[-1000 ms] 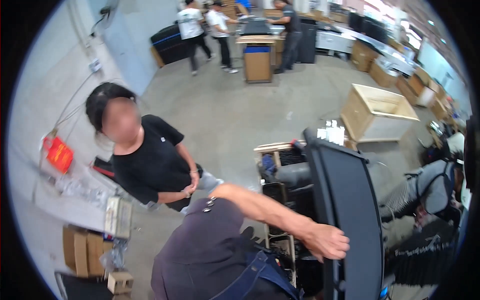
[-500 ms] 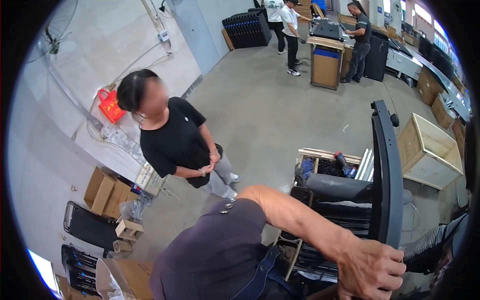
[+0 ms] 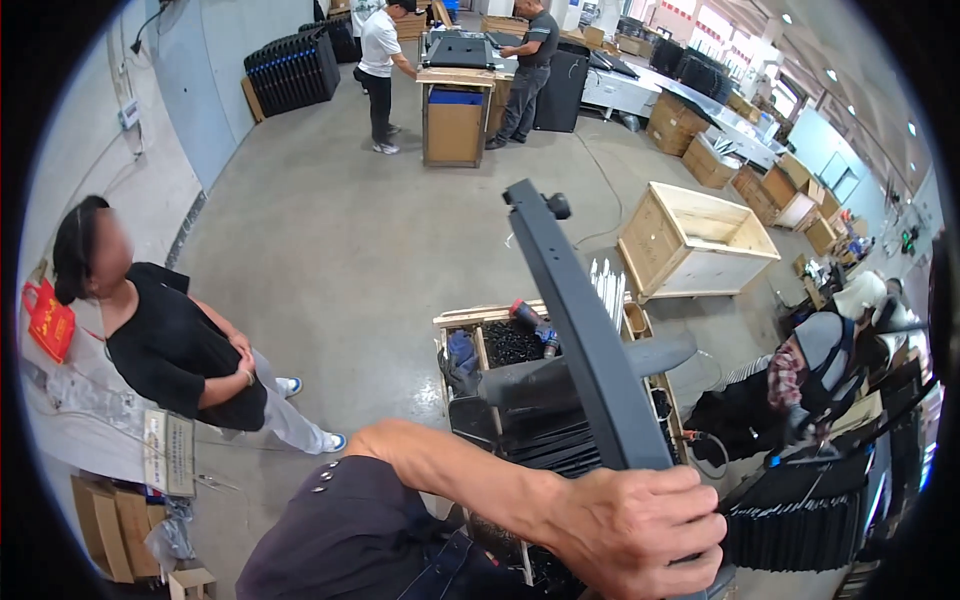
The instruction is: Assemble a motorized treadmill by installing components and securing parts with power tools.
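My left arm reaches across from the lower left, bent at the elbow. At its end my left hand [image 3: 640,530] is closed over the near end of a long dark grey metal beam [image 3: 590,330]. The beam slants up and away from me, with a black round knob [image 3: 558,206] at its far end. My fingers wrap around it, and the hand hides the beam's near part. Below the beam stands a wooden crate [image 3: 530,314] with black parts and a dark grey roll [image 3: 530,385] in it. My right hand is out of sight.
A person in black [image 3: 170,340] stands at the left. An open wooden box [image 3: 690,250] sits on the floor beyond the crate. At the right a co-worker in a grey cap [image 3: 825,345] bends over black parts. Two people stand by a workbench [image 3: 455,75] at the back.
My view has swung to the right, so the person in black sits farther left and the co-worker at the right comes into view. The beam leans more to the left; my left hand keeps its grip.
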`<state>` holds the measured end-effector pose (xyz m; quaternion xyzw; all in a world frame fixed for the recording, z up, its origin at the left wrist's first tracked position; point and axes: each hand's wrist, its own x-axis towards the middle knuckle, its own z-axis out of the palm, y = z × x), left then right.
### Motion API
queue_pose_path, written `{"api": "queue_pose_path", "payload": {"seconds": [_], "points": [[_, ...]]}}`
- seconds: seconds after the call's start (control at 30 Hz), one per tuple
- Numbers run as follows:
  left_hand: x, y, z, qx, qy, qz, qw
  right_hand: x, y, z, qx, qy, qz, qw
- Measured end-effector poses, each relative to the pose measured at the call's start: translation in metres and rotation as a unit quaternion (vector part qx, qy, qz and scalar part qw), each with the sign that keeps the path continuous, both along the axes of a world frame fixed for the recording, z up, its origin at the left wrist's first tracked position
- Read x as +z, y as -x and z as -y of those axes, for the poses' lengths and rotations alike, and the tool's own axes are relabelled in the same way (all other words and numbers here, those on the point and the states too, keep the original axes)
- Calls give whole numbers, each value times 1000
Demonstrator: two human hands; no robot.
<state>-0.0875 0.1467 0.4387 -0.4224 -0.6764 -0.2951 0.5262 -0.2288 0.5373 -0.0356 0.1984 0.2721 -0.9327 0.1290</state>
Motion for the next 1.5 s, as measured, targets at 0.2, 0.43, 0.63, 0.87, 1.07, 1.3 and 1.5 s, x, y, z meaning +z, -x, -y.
{"api": "queue_pose_path", "payload": {"seconds": [0.2,0.43,0.63,0.87,1.07,1.3,1.5], "points": [[11,-5,146,33,-48,-16,998,33,27,81,78,-52,-32,995],[20,10,355,74,-64,-8,995,44,69,250,134,-78,-65,986],[28,47,550,42,-19,45,998,33,67,459,145,-58,-75,985],[48,94,665,-18,-11,60,998,30,92,659,159,-48,-91,982],[42,144,743,-159,-70,223,959,27,212,812,180,-46,-146,972],[-65,367,937,-203,-309,583,724,5,360,942,187,-35,-167,967],[-284,507,1146,-186,-603,545,552,2,447,1043,121,-20,-176,977]]}}
